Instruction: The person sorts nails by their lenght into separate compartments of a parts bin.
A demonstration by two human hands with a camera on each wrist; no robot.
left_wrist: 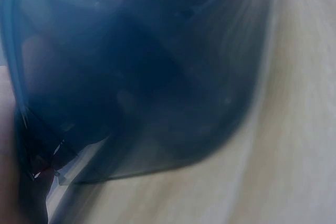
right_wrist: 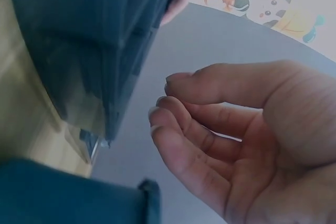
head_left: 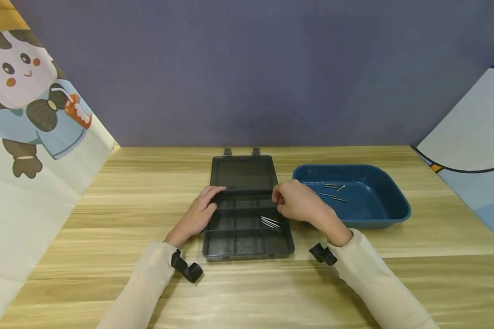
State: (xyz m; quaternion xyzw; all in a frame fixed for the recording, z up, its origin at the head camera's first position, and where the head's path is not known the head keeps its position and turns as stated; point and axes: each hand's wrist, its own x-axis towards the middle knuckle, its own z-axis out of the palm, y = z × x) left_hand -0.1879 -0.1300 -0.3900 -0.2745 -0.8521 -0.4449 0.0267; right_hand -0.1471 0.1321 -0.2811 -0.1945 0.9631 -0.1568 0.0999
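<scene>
A dark see-through compartment box [head_left: 248, 231] stands on the wooden table, its lid [head_left: 243, 172] folded back. My left hand [head_left: 195, 214] rests at its left side, with fingers stretched over the back left corner. In the left wrist view the box's translucent wall [left_wrist: 157, 103] covers much of the picture. Over the back right compartments hovers my right hand [head_left: 297, 201]; the right wrist view shows its fingers [right_wrist: 194, 135] curled towards the thumb, with nothing visible between them. Several thin silver nails [head_left: 270, 222] lie in the middle right compartment.
A blue plastic basin [head_left: 395, 212] stands right of the box, close beside my right forearm. It holds several metal pieces, including a screw [head_left: 341, 188] and thin nails [head_left: 338, 198]. A dark wall [head_left: 255, 77] borders the table's back, and patterned panels flank both sides.
</scene>
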